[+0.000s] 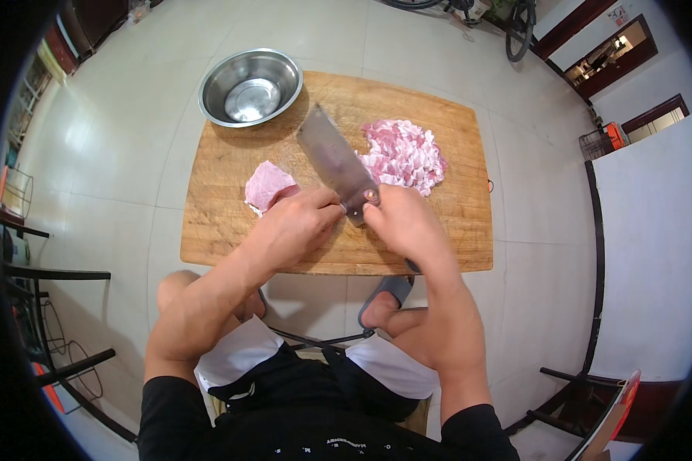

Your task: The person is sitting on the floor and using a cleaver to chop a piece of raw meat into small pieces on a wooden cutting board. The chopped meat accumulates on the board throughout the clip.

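My right hand point(398, 217) is closed round the handle of a cleaver point(332, 157), whose broad blade slants up to the left over the board. Beside the blade, my left hand point(304, 223) is closed with its fingers curled down. What lies under those fingers is mostly hidden. A pink chunk of raw meat point(269, 185) sits just past the left hand, on the board's left side. To the right of the blade spreads a heap of sliced raw meat point(407, 156). All of this is on a wooden cutting board point(231, 238).
A steel bowl point(210, 96) stands on the board's far left corner. My knees and a slippered foot point(388, 298) are below the near edge. Black metal legs point(58, 273) stand at the left, a white panel point(653, 253) at the right, and a bicycle point(521, 31) far off.
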### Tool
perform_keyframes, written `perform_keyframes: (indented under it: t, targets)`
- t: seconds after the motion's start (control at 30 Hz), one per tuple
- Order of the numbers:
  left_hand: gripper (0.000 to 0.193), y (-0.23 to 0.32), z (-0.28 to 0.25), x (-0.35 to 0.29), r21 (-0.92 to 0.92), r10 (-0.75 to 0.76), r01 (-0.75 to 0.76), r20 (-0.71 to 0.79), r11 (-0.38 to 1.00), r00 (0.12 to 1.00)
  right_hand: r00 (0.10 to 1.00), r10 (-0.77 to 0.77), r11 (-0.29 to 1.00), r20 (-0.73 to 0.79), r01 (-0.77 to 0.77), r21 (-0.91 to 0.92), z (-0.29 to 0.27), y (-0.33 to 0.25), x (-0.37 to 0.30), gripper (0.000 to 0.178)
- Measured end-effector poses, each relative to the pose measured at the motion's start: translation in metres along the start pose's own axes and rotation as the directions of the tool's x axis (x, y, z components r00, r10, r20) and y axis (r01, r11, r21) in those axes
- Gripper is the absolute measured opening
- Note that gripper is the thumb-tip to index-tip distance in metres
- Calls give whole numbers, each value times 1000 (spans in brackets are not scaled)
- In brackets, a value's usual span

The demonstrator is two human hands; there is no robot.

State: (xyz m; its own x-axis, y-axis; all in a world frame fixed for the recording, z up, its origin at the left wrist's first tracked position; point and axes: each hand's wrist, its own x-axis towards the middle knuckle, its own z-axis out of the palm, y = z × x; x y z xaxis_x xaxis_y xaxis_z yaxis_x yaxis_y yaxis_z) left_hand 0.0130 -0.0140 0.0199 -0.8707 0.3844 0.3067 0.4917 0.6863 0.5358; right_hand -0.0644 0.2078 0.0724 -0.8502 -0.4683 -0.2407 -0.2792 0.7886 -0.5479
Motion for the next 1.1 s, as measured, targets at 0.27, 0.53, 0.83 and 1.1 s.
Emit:
perform_keyframes:
  t: [0.27, 0.53, 0.83, 1.1]
  targets:
    - [36, -4, 10, -4, 91, -29, 29, -5, 995, 1000, 959, 178, 816, 220, -269, 511, -30, 45, 3, 18]
    - [27, -4, 11, -7, 171, 21, -6, -85, 985, 996, 986, 37, 998, -165, -43, -35, -33, 16, -55, 23]
    - [24, -9, 15, -11, 138, 49, -34, -104, 990, 993, 992, -61, 965, -114, 29, -259, -17, -16, -109, 19]
    - [20, -7, 10, -4, 71, 21, -17, -49, 997, 999, 999, -34, 975, -6, 32, -222, -10, -23, -91, 15]
